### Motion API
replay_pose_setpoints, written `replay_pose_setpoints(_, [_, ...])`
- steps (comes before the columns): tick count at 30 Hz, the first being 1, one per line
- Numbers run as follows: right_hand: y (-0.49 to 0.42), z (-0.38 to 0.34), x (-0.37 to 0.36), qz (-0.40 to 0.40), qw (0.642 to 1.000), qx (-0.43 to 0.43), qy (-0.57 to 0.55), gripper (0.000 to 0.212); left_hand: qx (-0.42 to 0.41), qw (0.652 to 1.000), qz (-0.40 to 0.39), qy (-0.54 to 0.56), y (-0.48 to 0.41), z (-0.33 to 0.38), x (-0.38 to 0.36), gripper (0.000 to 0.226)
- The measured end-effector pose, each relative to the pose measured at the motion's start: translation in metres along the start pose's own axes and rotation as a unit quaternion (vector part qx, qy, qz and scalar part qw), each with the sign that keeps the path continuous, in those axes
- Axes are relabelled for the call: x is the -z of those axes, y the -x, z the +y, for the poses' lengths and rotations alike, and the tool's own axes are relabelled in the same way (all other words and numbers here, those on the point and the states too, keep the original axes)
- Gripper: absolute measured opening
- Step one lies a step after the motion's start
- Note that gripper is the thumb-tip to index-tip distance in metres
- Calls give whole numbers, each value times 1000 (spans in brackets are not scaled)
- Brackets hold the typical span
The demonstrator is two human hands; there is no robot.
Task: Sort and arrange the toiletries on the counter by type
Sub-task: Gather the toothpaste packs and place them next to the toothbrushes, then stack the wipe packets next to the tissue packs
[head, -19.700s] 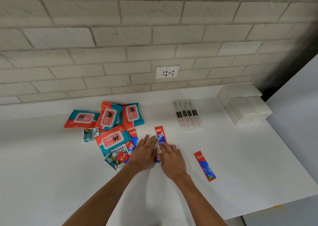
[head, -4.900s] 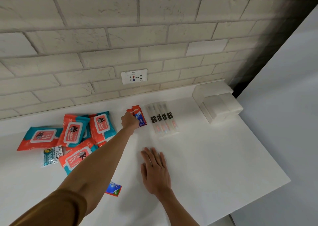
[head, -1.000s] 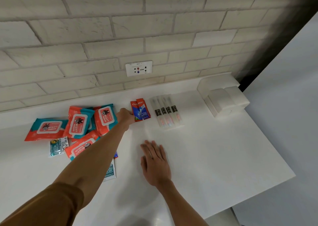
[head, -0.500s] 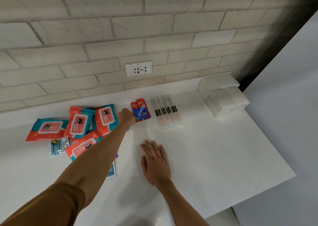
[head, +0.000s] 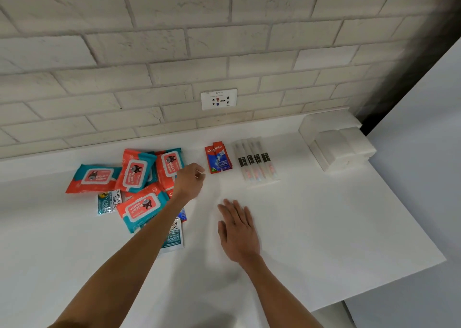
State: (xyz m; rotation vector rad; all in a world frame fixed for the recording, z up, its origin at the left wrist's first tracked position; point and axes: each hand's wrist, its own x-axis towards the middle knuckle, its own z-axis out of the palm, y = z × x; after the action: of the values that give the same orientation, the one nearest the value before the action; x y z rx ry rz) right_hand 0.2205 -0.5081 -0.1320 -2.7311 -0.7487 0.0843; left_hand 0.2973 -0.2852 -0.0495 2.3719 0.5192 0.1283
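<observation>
A small stack of red and blue toothpaste sachets (head: 218, 157) lies near the wall, beside a row of clear-wrapped toothbrushes (head: 255, 161). My left hand (head: 188, 181) hovers just left of the sachets, fingers loosely curled, holding nothing. My right hand (head: 237, 230) rests flat on the white counter (head: 324, 222), fingers spread. Several orange and teal wipes packs (head: 136, 171) lie in a loose heap at the left. One shampoo sachet (head: 108, 202) lies beside the heap, another shampoo sachet (head: 173, 236) is partly under my left forearm, and a further toothpaste sachet (head: 182, 214) peeks out there.
White soap boxes (head: 343, 149) are stacked at the back right by the wall. A wall socket (head: 219, 99) sits above the sachets. The counter's right edge drops off beside a grey surface.
My left hand has drawn back from the toothpaste sachets toward me and to the left, leaving them stacked. My right hand has stayed flat on the counter.
</observation>
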Motion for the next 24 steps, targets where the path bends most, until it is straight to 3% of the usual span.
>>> replay_pose_setpoints(7, [3, 0, 2, -18, 1000, -2, 11, 57, -12, 1000, 9, -2, 77, -47, 40, 8])
replay_pose_setpoints(15, [14, -8, -1, -15, 1000, -10, 22, 58, 45, 999, 17, -22, 161, -103, 71, 4])
replay_pose_setpoints(24, [24, -13, -5, -17, 999, -16, 28, 59, 70, 995, 58, -44, 179, -120, 68, 10])
